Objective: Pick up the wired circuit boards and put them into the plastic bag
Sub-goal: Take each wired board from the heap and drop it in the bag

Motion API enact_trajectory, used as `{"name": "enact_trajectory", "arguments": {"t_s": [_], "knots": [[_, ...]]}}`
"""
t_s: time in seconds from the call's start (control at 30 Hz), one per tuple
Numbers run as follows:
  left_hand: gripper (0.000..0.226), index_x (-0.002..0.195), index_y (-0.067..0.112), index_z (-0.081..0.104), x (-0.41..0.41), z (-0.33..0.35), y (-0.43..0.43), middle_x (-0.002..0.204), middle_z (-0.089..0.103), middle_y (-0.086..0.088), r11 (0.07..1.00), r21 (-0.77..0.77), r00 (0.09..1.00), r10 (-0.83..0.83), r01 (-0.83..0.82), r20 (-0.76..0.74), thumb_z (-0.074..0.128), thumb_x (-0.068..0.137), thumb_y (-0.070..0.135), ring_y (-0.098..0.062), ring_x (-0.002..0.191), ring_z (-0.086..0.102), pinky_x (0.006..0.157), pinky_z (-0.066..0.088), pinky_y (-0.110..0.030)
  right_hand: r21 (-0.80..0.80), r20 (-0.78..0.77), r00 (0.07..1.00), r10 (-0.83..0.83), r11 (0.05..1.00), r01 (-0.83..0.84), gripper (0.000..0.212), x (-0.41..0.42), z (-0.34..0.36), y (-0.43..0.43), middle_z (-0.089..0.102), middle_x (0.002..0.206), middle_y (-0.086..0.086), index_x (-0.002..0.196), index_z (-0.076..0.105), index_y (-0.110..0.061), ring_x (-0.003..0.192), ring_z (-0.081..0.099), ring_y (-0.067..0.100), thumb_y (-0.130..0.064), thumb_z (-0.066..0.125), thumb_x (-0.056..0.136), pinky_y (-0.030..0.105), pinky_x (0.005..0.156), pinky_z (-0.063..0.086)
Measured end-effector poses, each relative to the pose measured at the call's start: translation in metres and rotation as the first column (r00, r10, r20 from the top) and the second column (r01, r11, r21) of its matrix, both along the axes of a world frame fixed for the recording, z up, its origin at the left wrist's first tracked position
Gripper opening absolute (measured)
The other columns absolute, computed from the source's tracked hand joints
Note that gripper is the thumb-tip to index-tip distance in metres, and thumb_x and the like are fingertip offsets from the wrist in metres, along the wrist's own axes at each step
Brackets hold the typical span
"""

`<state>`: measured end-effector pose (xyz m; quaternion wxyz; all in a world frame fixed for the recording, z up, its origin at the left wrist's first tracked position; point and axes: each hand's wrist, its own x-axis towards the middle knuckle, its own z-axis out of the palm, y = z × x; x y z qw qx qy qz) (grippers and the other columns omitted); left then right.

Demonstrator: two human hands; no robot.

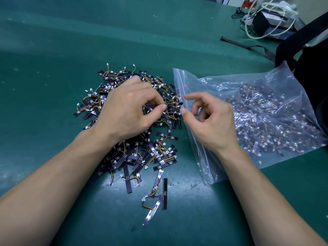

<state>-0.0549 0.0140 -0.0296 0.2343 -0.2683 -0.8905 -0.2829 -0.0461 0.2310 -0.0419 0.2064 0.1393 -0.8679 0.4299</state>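
Observation:
A big heap of wired circuit boards, thin black strips with orange and yellow leads and white plugs, lies on the green table. My left hand sits on top of the heap, fingers curled down, thumb and forefinger pinching boards at its right side. The clear plastic bag lies to the right, zip edge toward the heap, with many boards inside. My right hand hovers over the bag's mouth with loosely curled fingers. Its thumb and forefinger are apart, and the thumb tip is at the zip edge. I see nothing in it.
A few stray boards lie toward me, below the heap. A black bag with a strap stands at the right edge behind the plastic bag. At the back right sit a dark box and white cables.

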Motion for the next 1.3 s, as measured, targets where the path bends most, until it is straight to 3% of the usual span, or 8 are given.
{"name": "enact_trajectory", "arguments": {"t_s": [0.2,0.33,0.57,0.8,0.97,1.07,1.2,1.3], "knots": [[0.019,0.080,0.021,0.073,0.000,0.000,0.000,0.076,0.060,0.016,0.999,0.000,0.998,0.050,-0.051,0.035,0.065,0.090,0.036,-0.014,0.078,0.046,0.065,0.049,-0.040,0.172,0.139,0.982,-0.125,0.980,0.100,0.033,-0.007,-0.003,0.010,0.063,0.068,-0.015,0.110,0.070,-0.030,0.055,0.053,0.001,-0.027,0.078,0.078,0.028,0.065,0.049],[0.018,0.079,0.022,0.072,0.000,0.000,-0.002,0.076,0.063,0.015,0.999,-0.002,0.998,0.053,-0.053,0.045,0.068,0.089,0.036,-0.014,0.077,0.048,0.066,0.050,-0.041,0.047,0.088,0.984,-0.158,0.987,0.154,0.024,-0.007,0.001,0.010,0.065,0.065,-0.019,0.098,0.072,-0.032,0.050,0.053,0.003,-0.017,0.073,0.080,0.017,0.061,0.043],[0.021,0.077,0.022,0.072,0.004,0.010,0.007,0.072,0.063,0.015,0.997,0.039,0.997,0.058,-0.059,0.049,0.069,0.088,0.040,-0.016,0.075,0.051,0.070,0.049,-0.039,-0.234,0.035,0.971,-0.236,0.943,0.237,0.025,-0.006,0.016,0.016,0.065,0.066,-0.019,0.092,0.074,-0.032,0.052,0.051,0.004,-0.016,0.065,0.074,0.019,0.056,0.044],[0.020,0.080,0.030,0.073,-0.011,0.015,0.047,0.070,0.061,0.018,0.993,-0.080,0.970,0.105,-0.089,0.219,0.069,0.089,0.047,-0.011,0.079,0.049,0.076,0.050,-0.035,-0.343,-0.067,0.970,-0.235,0.918,0.199,0.023,-0.002,0.026,0.017,0.065,0.070,-0.010,0.091,0.072,-0.031,0.052,0.050,0.009,-0.012,0.066,0.079,0.022,0.053,0.042],[0.020,0.094,0.029,0.078,-0.021,0.019,0.100,0.089,0.075,0.003,0.996,-0.070,0.933,0.071,-0.049,0.352,0.063,0.094,0.042,-0.025,0.090,0.067,0.080,0.054,-0.040,-0.402,-0.103,0.962,-0.255,0.895,0.194,0.022,0.000,0.030,0.019,0.064,0.071,-0.007,0.093,0.072,-0.023,0.050,0.047,0.007,-0.006,0.066,0.080,0.020,0.052,0.041],[0.021,0.102,0.027,0.077,-0.023,0.019,0.105,0.098,0.073,-0.005,0.990,-0.140,0.942,0.021,0.028,0.335,0.058,0.099,0.035,-0.032,0.098,0.062,0.081,0.052,-0.044,-0.390,-0.093,0.964,-0.249,0.900,0.195,0.022,0.000,0.029,0.020,0.064,0.070,-0.008,0.092,0.072,-0.021,0.050,0.047,0.006,-0.004,0.065,0.080,0.019,0.051,0.040],[0.021,0.111,0.034,0.075,-0.025,0.020,0.067,0.104,0.073,0.007,0.988,-0.153,0.962,0.071,-0.030,0.265,0.059,0.099,0.035,-0.019,0.095,0.051,0.089,0.050,-0.044,-0.309,-0.058,0.972,-0.227,0.930,0.199,0.023,-0.003,0.023,0.018,0.066,0.071,-0.009,0.092,0.073,-0.026,0.052,0.051,0.009,-0.008,0.065,0.080,0.022,0.053,0.041],[0.018,0.106,0.032,0.077,-0.023,0.022,0.034,0.099,0.074,0.007,0.989,-0.126,0.967,0.101,-0.073,0.233,0.063,0.097,0.036,-0.021,0.096,0.055,0.089,0.050,-0.046,-0.190,-0.020,0.980,-0.197,0.963,0.189,0.021,-0.005,0.016,0.015,0.066,0.069,-0.012,0.092,0.073,-0.030,0.051,0.052,0.007,-0.015,0.065,0.080,0.023,0.056,0.044]]}}
